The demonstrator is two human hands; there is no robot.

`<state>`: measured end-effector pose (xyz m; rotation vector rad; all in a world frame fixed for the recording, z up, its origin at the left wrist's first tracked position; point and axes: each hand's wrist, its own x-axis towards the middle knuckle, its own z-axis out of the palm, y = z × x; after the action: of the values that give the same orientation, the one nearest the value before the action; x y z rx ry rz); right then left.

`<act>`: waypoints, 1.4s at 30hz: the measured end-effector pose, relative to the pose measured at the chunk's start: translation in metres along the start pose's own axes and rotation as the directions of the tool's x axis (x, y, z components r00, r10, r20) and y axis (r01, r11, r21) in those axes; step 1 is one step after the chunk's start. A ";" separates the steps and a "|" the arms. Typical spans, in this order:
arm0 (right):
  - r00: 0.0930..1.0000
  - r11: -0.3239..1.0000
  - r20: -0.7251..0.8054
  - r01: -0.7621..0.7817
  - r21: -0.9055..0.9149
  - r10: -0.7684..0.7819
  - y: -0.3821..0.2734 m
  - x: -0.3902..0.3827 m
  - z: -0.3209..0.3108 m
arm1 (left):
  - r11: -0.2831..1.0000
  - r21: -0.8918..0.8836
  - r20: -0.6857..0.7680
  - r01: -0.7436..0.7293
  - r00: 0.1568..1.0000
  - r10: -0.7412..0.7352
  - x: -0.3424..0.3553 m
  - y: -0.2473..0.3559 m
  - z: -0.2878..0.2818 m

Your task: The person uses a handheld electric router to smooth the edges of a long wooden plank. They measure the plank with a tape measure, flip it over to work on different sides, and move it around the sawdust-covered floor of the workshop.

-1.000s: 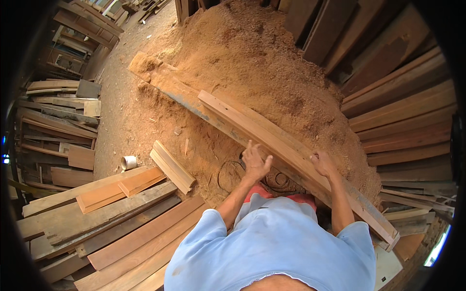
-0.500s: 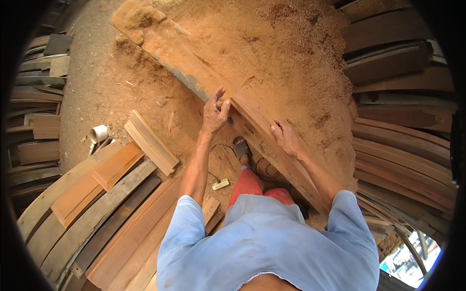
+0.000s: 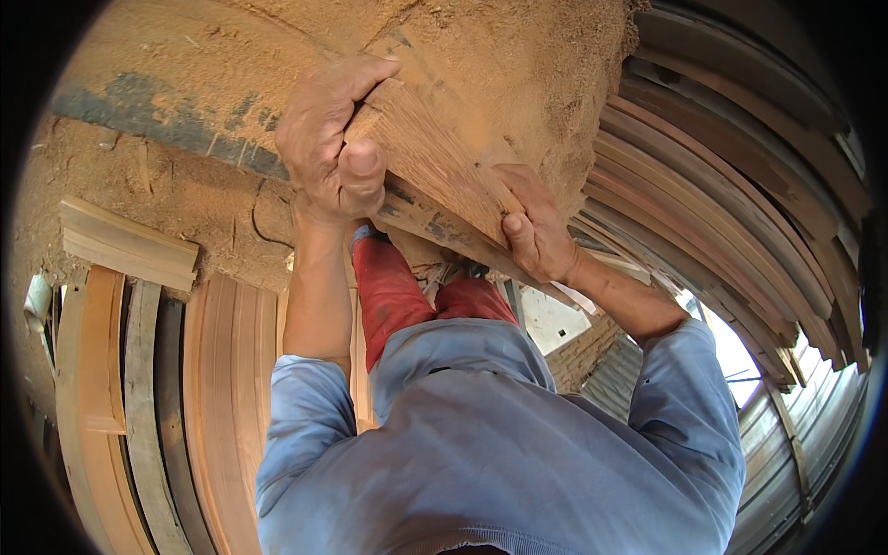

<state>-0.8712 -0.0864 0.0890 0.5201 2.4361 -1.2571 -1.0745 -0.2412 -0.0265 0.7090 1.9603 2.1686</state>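
A brown wooden board (image 3: 430, 153) with visible grain is held between my two hands, tilted over a sawdust-covered bench (image 3: 148, 102). My left hand (image 3: 324, 139) wraps round its near-left end, thumb on one side and fingers over the other. On the board's right part, my right hand (image 3: 539, 227) grips the edge with its thumb toward me. The left palm hides part of the end. Below the board runs the bench's dark, stained side, with my red-trousered legs (image 3: 393, 291) behind it.
Loose sawdust (image 3: 546, 83) covers the far ground. Long planks (image 3: 721, 203) are stacked on the right. Several boards (image 3: 217, 370) lie at the lower left, with a short pale moulded piece (image 3: 129, 242) across their far ends. A white cup-like object (image 3: 37, 301) sits at the far left.
My view has come closer and swung to the right. My left hand, earlier at the board's end with fingers apart, now wraps round it. The board now looks raised and tilted.
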 end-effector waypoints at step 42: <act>0.916 1.000 -0.401 0.003 -0.014 -0.008 0.004 -0.019 0.022 | 0.965 -0.031 0.110 0.260 0.961 -0.256 0.006 0.031 -0.027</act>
<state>-0.8497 -0.1054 0.0832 0.8418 2.7760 -1.2331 -1.0853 -0.2676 0.0036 0.5154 1.8303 1.9734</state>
